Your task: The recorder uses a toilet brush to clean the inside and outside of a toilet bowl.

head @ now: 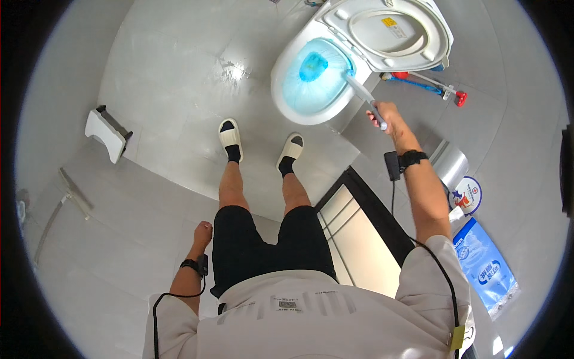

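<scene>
My right hand (pixel 386 117) grips the grey handle of a toilet brush (pixel 361 89), off the right side of the toilet. The brush's far end reaches over the rim and meets the inner wall of the white toilet bowl (pixel 287 105), where its head is hard to make out. Blue liquid coats the bowl's inside, and deeper blue water (pixel 313 66) lies at the bottom. The toilet seat and lid (pixel 390 31) are raised. My left hand (pixel 203 233) hangs by my left thigh, fingers curled, with nothing visible in it.
A blue-handled brush (pixel 417 84) and a red-ended tool (pixel 462 98) stand beside the toilet. Along the right wall are a silver bin (pixel 450 164) and a blue package (pixel 486 267). A white stool (pixel 105 134) and a floor squeegee (pixel 75 193) are at left. The floor (pixel 179 76) looks wet.
</scene>
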A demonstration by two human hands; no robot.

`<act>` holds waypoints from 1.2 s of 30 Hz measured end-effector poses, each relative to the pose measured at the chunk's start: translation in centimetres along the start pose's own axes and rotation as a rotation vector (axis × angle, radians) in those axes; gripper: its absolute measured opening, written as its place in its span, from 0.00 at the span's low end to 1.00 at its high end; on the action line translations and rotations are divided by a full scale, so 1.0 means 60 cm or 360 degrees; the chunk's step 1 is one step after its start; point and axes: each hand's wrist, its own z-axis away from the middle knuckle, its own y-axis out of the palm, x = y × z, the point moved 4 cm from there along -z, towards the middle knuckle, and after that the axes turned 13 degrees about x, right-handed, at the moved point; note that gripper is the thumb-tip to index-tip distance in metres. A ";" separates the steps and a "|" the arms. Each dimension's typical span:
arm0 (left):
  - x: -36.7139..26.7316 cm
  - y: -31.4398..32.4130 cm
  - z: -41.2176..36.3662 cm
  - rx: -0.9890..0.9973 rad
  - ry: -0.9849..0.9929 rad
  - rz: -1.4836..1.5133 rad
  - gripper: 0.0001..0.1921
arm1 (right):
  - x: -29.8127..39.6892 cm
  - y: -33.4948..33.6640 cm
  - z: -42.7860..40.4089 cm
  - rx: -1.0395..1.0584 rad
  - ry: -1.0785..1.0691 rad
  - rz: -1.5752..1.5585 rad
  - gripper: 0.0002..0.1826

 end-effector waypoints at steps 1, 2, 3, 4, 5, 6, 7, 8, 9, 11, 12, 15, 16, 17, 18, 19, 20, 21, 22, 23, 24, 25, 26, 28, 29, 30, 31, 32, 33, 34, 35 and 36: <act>0.013 0.007 0.001 0.0007 -0.0004 0.0025 0.16 | 0.009 -0.002 0.000 -0.0051 0.0076 0.0183 0.10; 0.027 0.016 0.003 0.0060 -0.0026 0.0040 0.16 | 0.017 -0.003 -0.001 -0.0104 0.0152 0.0366 0.11; 0.027 0.028 0.006 0.0121 -0.0040 0.0060 0.15 | 0.025 -0.004 -0.001 -0.0117 0.0160 0.0396 0.11; 0.028 0.038 0.010 0.0160 -0.0047 0.0017 0.14 | 0.036 -0.002 -0.002 -0.0124 0.0183 0.0906 0.12; 0.030 0.047 0.012 0.0176 -0.0046 0.0047 0.14 | 0.043 0.003 -0.005 -0.0124 0.0208 0.1416 0.14; 0.046 0.052 0.023 0.0166 -0.0129 0.0149 0.13 | 0.054 0.025 0.001 -0.0107 0.0217 0.1451 0.14; 0.047 0.056 0.026 0.0162 -0.0197 0.0250 0.13 | 0.083 0.056 0.018 -0.0116 0.0134 0.2042 0.15; 0.049 0.063 0.035 0.0172 -0.0315 0.0286 0.13 | 0.099 0.085 0.024 -0.0112 0.0038 0.2633 0.16; 0.066 0.073 0.036 0.0174 -0.0324 0.0308 0.13 | 0.105 0.070 -0.001 -0.0104 0.0035 0.2656 0.16; 0.082 0.102 -0.015 0.0165 -0.0156 0.0503 0.13 | 0.125 -0.021 -0.056 0.0043 -0.0278 0.3354 0.16; 0.083 0.110 -0.010 0.0176 -0.0172 0.0524 0.13 | 0.128 -0.014 -0.067 0.0063 -0.0271 0.3376 0.16; 0.078 0.117 0.003 0.0229 -0.0243 0.0547 0.13 | 0.145 0.001 -0.070 -0.0156 -0.0323 0.3398 0.15; 0.077 0.126 -0.008 0.0218 -0.0210 0.0555 0.14 | 0.133 -0.023 -0.071 -0.0033 0.0031 0.2859 0.15; 0.073 0.134 -0.021 0.0209 -0.0171 0.0563 0.14 | 0.122 -0.050 -0.065 0.0063 0.0341 0.2293 0.16; 0.100 0.142 -0.007 0.0207 -0.0206 0.0568 0.14 | 0.107 0.006 -0.056 0.0100 0.0345 0.2303 0.16; 0.143 0.147 0.030 0.0160 -0.0227 0.0532 0.15 | 0.071 0.123 -0.028 0.0337 0.0592 0.2321 0.16; 0.155 0.151 0.041 0.0129 -0.0194 0.0497 0.16 | 0.058 0.178 0.002 0.0511 0.0849 0.2325 0.17; 0.142 0.155 0.024 0.0145 -0.0160 0.0508 0.16 | 0.065 0.156 0.005 0.0470 0.0862 0.2326 0.17; 0.133 0.158 0.010 0.0189 -0.0169 0.0503 0.16 | 0.066 0.136 0.000 0.0573 0.0665 0.2535 0.16; 0.126 0.162 0.000 0.0230 -0.0184 0.0497 0.16 | 0.069 0.115 -0.002 0.0683 0.0460 0.2739 0.16; 0.134 0.161 -0.003 0.0229 -0.0190 0.0498 0.16 | 0.069 0.101 0.002 0.0689 0.0459 0.2741 0.16; 0.140 0.160 -0.002 0.0183 -0.0117 0.0513 0.17 | 0.083 0.087 0.008 0.0345 0.0224 0.2525 0.15; 0.148 0.157 0.002 0.0135 -0.0047 0.0525 0.17 | 0.093 0.078 0.008 0.0017 -0.0002 0.2282 0.15; 0.134 0.152 -0.008 0.0140 -0.0063 0.0518 0.17 | 0.072 0.081 -0.003 0.0137 0.0113 0.2308 0.16; 0.121 0.150 -0.013 0.0142 -0.0083 0.0507 0.17 | 0.054 0.084 -0.011 0.0262 0.0226 0.2326 0.17; 0.112 0.146 -0.012 0.0149 -0.0079 0.0509 0.17 | 0.032 0.091 -0.018 0.0395 0.0340 0.2336 0.19; 0.110 0.147 -0.012 0.0200 -0.0202 0.0636 0.17 | 0.013 0.100 -0.021 0.0526 0.0454 0.2338 0.20; 0.106 0.148 -0.012 0.0253 -0.0323 0.0761 0.16 | 0.000 0.104 -0.021 0.0654 0.0568 0.2334 0.22; 0.119 0.146 -0.001 0.0243 -0.0345 0.0758 0.16 | 0.001 0.130 -0.017 0.0680 0.0562 0.2334 0.22; 0.136 0.142 0.018 0.0195 -0.0242 0.0673 0.15 | 0.015 0.164 -0.005 0.0479 0.0578 0.2493 0.23; 0.138 0.137 0.023 0.0153 -0.0114 0.0589 0.15 | 0.030 0.181 0.004 0.0240 0.0591 0.2642 0.23; 0.126 0.132 0.013 0.0155 -0.0096 0.0587 0.15 | 0.024 0.177 0.003 0.0221 0.0592 0.2637 0.23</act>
